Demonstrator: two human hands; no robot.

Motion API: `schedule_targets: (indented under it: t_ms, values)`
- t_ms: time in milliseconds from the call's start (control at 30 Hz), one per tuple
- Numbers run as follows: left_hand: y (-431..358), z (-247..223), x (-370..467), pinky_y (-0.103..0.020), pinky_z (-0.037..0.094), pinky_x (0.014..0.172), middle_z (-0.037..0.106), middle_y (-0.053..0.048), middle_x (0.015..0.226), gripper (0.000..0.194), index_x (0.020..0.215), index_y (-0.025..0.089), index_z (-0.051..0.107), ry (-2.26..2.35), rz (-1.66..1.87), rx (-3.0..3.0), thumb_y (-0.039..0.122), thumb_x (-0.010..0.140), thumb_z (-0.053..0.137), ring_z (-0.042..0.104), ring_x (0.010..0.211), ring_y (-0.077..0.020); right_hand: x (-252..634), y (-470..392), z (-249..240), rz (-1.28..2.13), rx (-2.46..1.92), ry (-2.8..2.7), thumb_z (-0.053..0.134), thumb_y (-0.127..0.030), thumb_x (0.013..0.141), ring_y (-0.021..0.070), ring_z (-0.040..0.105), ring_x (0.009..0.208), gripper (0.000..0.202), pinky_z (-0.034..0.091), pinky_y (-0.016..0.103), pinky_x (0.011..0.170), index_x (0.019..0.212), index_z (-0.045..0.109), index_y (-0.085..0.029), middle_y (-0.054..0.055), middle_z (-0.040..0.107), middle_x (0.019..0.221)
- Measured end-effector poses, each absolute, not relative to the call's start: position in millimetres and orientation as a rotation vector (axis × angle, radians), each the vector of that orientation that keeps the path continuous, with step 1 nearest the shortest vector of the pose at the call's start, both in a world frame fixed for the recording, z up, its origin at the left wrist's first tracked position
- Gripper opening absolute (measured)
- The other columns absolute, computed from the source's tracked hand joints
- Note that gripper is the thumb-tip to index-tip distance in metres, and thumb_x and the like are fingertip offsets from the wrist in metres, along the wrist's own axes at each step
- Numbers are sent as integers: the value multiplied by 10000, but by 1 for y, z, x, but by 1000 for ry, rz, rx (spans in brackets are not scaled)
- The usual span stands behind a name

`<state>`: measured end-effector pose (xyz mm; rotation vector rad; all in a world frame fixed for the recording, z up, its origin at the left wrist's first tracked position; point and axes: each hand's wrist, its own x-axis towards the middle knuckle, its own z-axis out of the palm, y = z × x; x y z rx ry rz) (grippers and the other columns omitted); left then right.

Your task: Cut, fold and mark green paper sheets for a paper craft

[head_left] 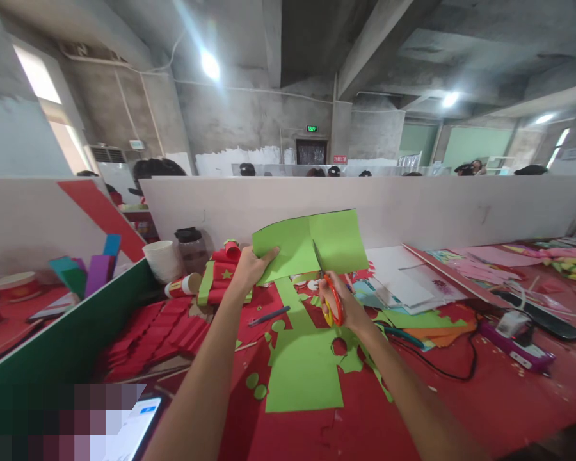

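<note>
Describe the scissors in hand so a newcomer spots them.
Find the white partition, then the green sheet held up before it. The right hand holds the scissors at that sheet; orange and yellow handles set them apart from the dark pen-like tool.

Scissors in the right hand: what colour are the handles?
Handles: orange-red and yellow, in the head view.

Bare concrete walls [249,121]; glowing ceiling light [210,64]; white partition [413,208]; red tabletop [499,400].

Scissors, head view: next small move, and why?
Probably snip upward: the right hand holds the scissors, their blade points up a faint line on the green sheet, and the left hand grips the sheet's left end.
</note>
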<state>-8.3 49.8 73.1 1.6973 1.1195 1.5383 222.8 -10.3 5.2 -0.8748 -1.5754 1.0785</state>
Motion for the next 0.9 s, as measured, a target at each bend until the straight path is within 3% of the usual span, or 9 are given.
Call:
schedule_targets:
  t_ms: [300, 567, 900]
  values:
    - [51, 72, -8, -361, 572, 770, 737, -123, 1050, 429, 1028, 112, 721, 1100, 1555, 1685, 425, 735, 739, 697, 884, -257, 222, -10, 7, 936, -938, -1630, 569, -576, 857, 100, 466, 452, 368, 402, 224, 421, 895, 455, -228, -40, 513, 680]
    - [54, 69, -7, -366, 564, 778, 739, -122, 1045, 451, 1039, 117, 719, 1096, 1555, 1665, 435, 721, 752, 696, 878, -255, 222, -11, 8, 909, -948, -1621, 585, -591, 841, 107, 439, 427, 392, 357, 218, 396, 940, 485, -225, -69, 459, 585]
    - [51, 71, -5, -360, 549, 825, 726, -107, 1100, 443, 1073, 140, 717, 1096, 1513, 1691, 411, 725, 762, 686, 925, -242, 224, -9, 10, 895, -966, -1628, 556, -629, 841, 99, 445, 437, 414, 368, 209, 400, 853, 421, -237, -62, 481, 609]
